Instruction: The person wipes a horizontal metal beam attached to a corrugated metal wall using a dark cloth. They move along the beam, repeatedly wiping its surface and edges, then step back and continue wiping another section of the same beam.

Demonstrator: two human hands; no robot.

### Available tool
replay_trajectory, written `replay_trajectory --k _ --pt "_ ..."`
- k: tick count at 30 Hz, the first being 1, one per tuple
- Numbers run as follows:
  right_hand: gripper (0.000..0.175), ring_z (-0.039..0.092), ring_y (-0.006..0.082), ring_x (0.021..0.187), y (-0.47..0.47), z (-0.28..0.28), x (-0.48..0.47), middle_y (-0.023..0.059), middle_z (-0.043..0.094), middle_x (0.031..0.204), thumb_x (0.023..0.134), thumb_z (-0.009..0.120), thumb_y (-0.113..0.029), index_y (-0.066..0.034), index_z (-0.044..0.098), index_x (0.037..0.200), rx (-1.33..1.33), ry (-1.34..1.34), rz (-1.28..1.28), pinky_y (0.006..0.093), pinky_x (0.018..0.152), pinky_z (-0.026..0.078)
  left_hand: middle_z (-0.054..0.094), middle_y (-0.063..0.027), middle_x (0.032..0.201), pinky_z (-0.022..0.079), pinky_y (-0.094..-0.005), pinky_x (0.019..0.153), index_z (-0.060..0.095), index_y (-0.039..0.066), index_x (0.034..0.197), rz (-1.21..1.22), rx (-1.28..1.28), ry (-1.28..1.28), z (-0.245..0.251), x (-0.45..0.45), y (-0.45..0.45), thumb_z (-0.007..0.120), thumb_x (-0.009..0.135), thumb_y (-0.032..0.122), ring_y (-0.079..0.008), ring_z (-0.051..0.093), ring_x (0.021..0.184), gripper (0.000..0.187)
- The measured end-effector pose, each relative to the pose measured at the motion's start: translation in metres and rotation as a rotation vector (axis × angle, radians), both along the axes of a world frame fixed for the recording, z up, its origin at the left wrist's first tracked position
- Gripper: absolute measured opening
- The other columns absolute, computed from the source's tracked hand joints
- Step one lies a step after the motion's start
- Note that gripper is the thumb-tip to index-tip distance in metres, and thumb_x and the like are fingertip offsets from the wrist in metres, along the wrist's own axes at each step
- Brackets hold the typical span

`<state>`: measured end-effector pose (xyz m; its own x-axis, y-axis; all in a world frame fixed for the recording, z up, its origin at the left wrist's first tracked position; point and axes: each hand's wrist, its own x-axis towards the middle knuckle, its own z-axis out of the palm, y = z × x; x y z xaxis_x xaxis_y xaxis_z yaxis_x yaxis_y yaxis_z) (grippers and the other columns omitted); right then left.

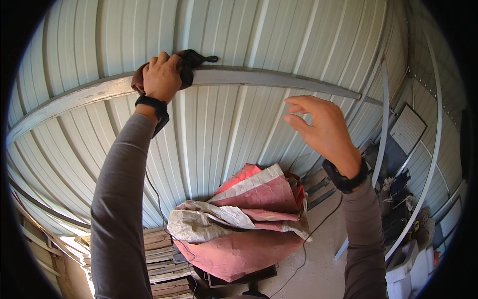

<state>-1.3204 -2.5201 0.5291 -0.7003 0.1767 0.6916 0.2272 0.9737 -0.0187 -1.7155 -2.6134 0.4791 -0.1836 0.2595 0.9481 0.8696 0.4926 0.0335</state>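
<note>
My left hand grips a dark brown and black cloth and presses it on a grey metal rail. A small black loop sticks out of the cloth on the right. The rail runs across a wall of ribbed metal sheet, bent by the lens. My right hand hangs in the air below the rail's right part, thumb and fingers apart, with nothing between them. Both wrists wear black bands, and a thin cable hangs from each side.
Below lies a crumpled red and white tarp, partly over a dark flat object. Stacked wooden slats stand to its left. Upright metal bars rise at right, before white plastic containers and mixed clutter. A concrete floor shows below.
</note>
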Motion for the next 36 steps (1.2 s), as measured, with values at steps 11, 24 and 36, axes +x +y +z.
replay_trajectory --k 11,24,36 --pt "0.060 0.065 0.0389 0.108 0.057 -0.018 -0.203 0.0201 0.063 0.115 0.081 0.085 -0.023 0.0071 0.062 0.127 0.118 -0.046 -0.146 0.0463 0.089 0.055 0.061 -0.0060 0.101 0.045 -0.0488 0.091 0.068 0.016 0.101 -0.062 0.082 -0.019 -0.001 0.008 0.000 0.066 0.091 0.023 -0.0326 0.058 0.103 0.012" --pt "0.053 0.070 0.0370 0.094 0.072 -0.044 -0.240 0.0162 0.062 0.106 0.076 0.090 -0.035 -0.0007 0.063 0.106 0.308 0.022 -0.259 0.0441 0.077 0.059 0.061 -0.0071 0.099 0.047 -0.0460 0.086 0.072 0.015 0.103 -0.105 0.023 -0.048 0.005 0.009 -0.010 0.065 0.093 0.022 -0.0303 0.060 0.097 0.014" --pt "0.054 0.071 0.0326 0.088 0.075 -0.043 -0.239 0.0165 0.061 0.102 0.076 0.088 -0.040 -0.0009 0.060 0.101 0.365 0.014 -0.277 0.0388 0.070 0.061 0.066 -0.0083 0.099 0.051 -0.0469 0.087 0.073 0.014 0.103 -0.019 -0.013 -0.006 0.009 -0.079 -0.165 0.069 0.090 0.020 -0.0334 0.063 0.099 0.015"
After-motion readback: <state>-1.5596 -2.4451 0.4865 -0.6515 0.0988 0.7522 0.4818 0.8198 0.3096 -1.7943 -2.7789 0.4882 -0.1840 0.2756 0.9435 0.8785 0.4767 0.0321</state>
